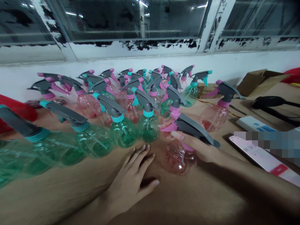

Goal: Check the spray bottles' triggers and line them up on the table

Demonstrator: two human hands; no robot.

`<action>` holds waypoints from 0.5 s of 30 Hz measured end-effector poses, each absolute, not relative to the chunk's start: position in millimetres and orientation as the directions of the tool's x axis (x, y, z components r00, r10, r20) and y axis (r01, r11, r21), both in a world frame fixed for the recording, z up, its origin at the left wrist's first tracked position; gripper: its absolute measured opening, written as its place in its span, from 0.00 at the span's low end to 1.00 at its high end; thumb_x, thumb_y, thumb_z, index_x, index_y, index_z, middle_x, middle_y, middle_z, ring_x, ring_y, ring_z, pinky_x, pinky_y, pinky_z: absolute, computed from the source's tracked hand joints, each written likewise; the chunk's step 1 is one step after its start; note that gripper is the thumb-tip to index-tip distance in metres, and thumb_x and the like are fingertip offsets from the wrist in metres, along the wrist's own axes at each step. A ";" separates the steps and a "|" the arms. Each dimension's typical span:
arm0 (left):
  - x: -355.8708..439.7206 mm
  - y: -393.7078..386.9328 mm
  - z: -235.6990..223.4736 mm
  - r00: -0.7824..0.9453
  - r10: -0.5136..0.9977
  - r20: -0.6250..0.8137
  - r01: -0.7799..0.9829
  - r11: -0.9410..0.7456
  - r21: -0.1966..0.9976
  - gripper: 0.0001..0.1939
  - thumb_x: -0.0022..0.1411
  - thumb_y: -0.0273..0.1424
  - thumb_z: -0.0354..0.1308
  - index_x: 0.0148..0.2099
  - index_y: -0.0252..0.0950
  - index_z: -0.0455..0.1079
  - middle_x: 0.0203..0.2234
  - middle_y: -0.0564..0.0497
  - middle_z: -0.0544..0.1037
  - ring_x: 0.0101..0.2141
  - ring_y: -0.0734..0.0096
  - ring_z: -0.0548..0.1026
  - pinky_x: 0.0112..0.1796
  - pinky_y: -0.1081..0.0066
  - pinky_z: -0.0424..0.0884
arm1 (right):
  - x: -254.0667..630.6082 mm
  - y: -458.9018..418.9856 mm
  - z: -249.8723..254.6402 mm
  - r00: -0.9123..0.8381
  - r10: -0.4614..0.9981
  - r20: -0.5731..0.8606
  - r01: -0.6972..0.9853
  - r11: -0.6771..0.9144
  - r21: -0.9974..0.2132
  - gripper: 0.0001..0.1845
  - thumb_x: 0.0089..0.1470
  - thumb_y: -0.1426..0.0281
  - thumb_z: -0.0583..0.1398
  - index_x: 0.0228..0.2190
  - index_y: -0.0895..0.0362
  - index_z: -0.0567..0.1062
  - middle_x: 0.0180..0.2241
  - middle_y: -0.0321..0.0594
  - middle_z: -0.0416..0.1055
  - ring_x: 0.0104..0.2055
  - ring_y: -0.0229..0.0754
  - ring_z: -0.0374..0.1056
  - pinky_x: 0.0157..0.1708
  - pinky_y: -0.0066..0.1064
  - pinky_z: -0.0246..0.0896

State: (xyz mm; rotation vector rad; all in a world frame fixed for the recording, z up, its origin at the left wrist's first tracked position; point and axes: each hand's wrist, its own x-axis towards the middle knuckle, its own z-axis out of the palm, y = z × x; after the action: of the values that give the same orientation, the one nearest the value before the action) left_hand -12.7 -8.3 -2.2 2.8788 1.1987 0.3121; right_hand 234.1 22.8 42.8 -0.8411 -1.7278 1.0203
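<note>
My right hand (199, 143) is closed around the neck and trigger of a pink spray bottle (179, 161), with a grey and pink spray head and a clear pink body. The bottle stands slightly tilted at the front of the group. On the brown tabletop, my left hand (133, 178) lies flat with its fingers stretched out and nothing in them. Just beyond its fingertips stand a green spray bottle (147, 126) and another green spray bottle (123, 131), both with turquoise collars. More green spray bottles (93, 140) line up toward the left edge.
Many pink and green spray bottles crowd the table (93, 193) up to the white wall. At right are a pink spray bottle (214, 115), a lit phone (264, 159), a white box (255, 125), a black strap-like object (269, 103) and an opened cardboard box (257, 82).
</note>
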 end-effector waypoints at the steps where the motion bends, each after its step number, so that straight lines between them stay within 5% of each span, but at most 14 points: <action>1: -12.5 -8.2 -1.9 0.688 0.704 0.179 0.702 -0.707 0.082 0.30 0.64 0.47 0.53 0.62 0.35 0.59 0.62 0.40 0.57 0.60 0.51 0.56 0.54 0.50 0.60 | 234.4 23.0 42.0 -0.342 0.873 0.348 0.084 0.397 -0.914 0.13 0.58 0.66 0.58 0.45 0.46 0.74 0.41 0.34 0.74 0.46 0.41 0.69 0.52 0.37 0.60; 15: -12.4 -8.0 -2.0 0.683 0.711 0.166 0.705 -0.702 0.104 0.30 0.65 0.47 0.52 0.62 0.35 0.58 0.63 0.41 0.56 0.61 0.52 0.55 0.56 0.50 0.57 | 236.9 24.4 40.3 -0.351 0.908 0.230 0.077 0.273 -0.959 0.13 0.58 0.65 0.57 0.45 0.47 0.74 0.44 0.35 0.74 0.48 0.43 0.69 0.53 0.38 0.59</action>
State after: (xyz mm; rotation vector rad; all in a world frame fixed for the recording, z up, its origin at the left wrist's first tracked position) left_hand -12.4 -8.0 -2.0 2.8532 1.2004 0.3025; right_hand 236.9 24.4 40.3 -0.9166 -1.6652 1.1889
